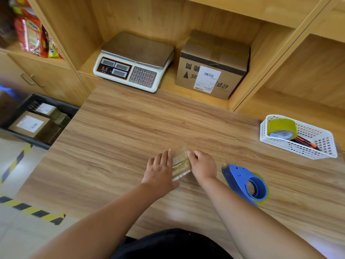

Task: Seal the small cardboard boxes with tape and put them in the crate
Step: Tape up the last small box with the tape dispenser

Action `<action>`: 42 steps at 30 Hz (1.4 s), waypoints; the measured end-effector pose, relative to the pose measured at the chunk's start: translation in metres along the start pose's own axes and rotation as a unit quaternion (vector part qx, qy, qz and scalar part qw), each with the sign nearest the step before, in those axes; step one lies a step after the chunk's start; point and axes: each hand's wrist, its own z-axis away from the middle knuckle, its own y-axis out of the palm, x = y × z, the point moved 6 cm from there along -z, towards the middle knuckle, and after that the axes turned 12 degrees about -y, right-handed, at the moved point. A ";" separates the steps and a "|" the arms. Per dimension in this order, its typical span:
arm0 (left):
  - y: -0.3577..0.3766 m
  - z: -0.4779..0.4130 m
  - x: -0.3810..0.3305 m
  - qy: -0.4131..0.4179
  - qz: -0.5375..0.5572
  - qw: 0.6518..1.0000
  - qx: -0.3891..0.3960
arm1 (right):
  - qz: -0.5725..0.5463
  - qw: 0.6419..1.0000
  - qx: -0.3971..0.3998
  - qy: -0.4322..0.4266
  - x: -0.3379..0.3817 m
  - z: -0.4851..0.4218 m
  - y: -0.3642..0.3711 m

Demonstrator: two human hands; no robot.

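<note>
**Packing table: one small box in hand, crate at left**

1. Table (130, 131): wood-grain top, fills the middle of the view.
2. Shelving (280, 62): light wood, stands behind and to the right of the table. Bright snack packets (31, 36) fill the far-left bay.
3. Crate (33, 99): dark, set below table level off the left edge. Holds several labelled parcels (29, 124).
4. Carton (211, 68): brown, taped shut, white barcode label on its front. Sits in the shelf bay, right of the scale.
5. Scale (134, 60): white body, metal pan, keypad and three displays. Same bay, its front just past the table's far edge.
6. Basket (324, 146): white mesh, at the table's right edge. Contains a yellow-green tape roll (281, 126), tilted against the wall, and a red-and-black tool (306, 142).
7. Dispenser (244, 182): blue, lying on the table just right of the right forearm, untouched.
8. Left hand (160, 167): fingers straight and together, pressed flat against the box's left side.
9. Right hand (203, 164): fingers curled, gripping the box's right side near the far corner.
10. Box (181, 161): small, glossy with tape, on the table near the front edge, between both hands.
</note>
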 end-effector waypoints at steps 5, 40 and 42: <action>0.001 -0.002 0.001 -0.011 0.042 0.999 0.011 | -0.039 0.998 0.005 0.045 0.002 -0.001 0.001; -0.024 0.003 0.055 0.030 0.370 0.924 0.094 | -0.037 0.970 0.130 -0.204 0.054 0.042 -0.004; -0.024 0.000 0.050 0.055 0.366 0.923 0.110 | -0.028 0.967 0.139 -0.211 0.052 0.042 -0.002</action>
